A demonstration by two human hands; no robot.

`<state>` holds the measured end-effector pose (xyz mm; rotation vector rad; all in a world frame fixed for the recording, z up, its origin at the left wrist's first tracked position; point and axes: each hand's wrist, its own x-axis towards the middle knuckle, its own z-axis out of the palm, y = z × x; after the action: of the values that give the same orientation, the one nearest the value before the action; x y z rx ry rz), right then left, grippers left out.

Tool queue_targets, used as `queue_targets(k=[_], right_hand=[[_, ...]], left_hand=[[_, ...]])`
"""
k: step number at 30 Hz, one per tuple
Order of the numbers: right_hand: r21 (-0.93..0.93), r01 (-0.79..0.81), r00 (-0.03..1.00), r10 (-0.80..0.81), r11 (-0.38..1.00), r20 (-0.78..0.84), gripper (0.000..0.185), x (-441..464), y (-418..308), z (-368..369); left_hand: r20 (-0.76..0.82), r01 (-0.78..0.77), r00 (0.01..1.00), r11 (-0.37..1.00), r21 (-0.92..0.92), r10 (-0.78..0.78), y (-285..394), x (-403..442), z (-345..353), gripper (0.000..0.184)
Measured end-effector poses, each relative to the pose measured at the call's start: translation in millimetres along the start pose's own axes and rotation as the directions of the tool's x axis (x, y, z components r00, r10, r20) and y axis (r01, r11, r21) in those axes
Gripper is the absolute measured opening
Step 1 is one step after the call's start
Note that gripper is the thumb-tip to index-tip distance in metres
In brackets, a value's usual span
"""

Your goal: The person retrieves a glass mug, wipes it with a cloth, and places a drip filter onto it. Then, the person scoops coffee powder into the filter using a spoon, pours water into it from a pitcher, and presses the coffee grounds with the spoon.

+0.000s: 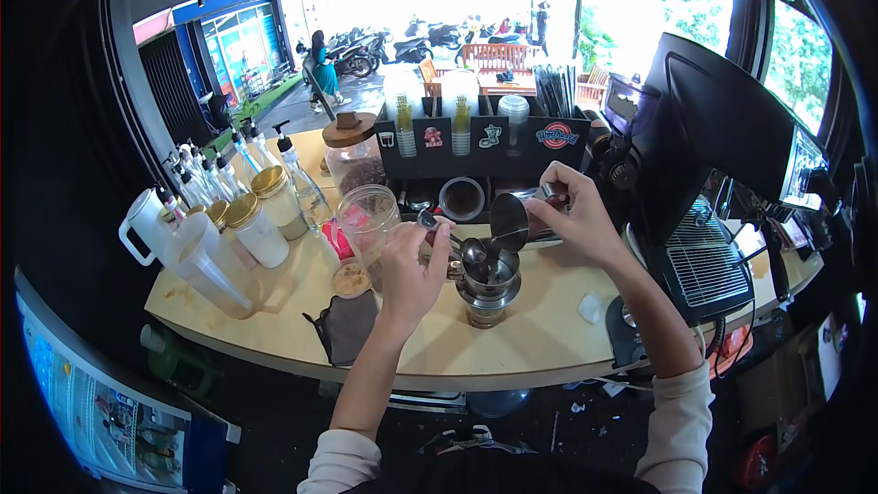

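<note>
My left hand (pixel 413 270) is closed around the handle of a metal spoon (pixel 474 251), its bowl above a metal drip filter (pixel 488 290). My right hand (pixel 576 220) grips a small dark metal cup (pixel 508 223), tipped with its mouth toward the filter. The filter stands on a small glass (pixel 486 316) near the counter's front edge. Dark contents show inside the filter, but I cannot make out what they are. Just behind my left hand is an uncovered clear jar (pixel 366 213). A round lid (pixel 350 280) and a dark cloth (pixel 348 327) lie beside it.
Jars with gold lids (pixel 258 229), a plastic pitcher (pixel 212 265) and several pump bottles (pixel 297 174) crowd the left of the counter (pixel 439 348). Behind stands a black organizer (pixel 485 148) with cups. A wire-rack machine (pixel 700 261) and a black monitor (pixel 722 119) flank the right.
</note>
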<state>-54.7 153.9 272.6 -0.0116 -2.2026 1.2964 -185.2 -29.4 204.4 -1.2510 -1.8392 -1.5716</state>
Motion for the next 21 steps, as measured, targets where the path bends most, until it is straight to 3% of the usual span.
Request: queue_targets(k=[2,4,10,14,17,21], right_hand=[[-0.003,-0.004,1.0,0.004,1.0,-0.001,0.021,-0.6,-2.9,-0.9],[0.001,-0.004,1.0,0.004,1.0,-0.001,0.021,-0.5,-3.2,-1.6],[0.038,-0.011,1.0,0.011,0.999,0.002,0.02,0.4,1.1,-1.7],[-0.045,-0.001,1.0,0.001,0.999,-0.013,0.02,0.9,-1.7,-3.5],[-0.069,-0.001,0.999,-0.001,0.998,-0.033,0.02,1.6,-0.1,-6.3],[-0.036,0.012,0.998,-0.014,0.999,-0.061,0.02,0.4,-0.8,-9.4]], left_hand=[[0.001,0.014,1.0,1.0,0.0,-0.014,-0.4,1.7,-3.7,0.012],[-0.015,-0.11,0.994,0.99,0.09,0.111,-1.4,4.6,-7.0,0.012],[-0.047,-0.121,0.991,0.989,0.081,0.125,0.3,6.5,-9.4,0.011],[-0.048,-0.115,0.992,0.99,0.086,0.119,-0.4,5.3,-9.7,0.011],[-0.038,-0.023,0.999,0.998,0.052,0.025,2.3,4.1,-10.8,0.011],[-0.031,-0.017,0.999,0.998,0.063,0.019,1.4,3.3,-9.8,0.011]])
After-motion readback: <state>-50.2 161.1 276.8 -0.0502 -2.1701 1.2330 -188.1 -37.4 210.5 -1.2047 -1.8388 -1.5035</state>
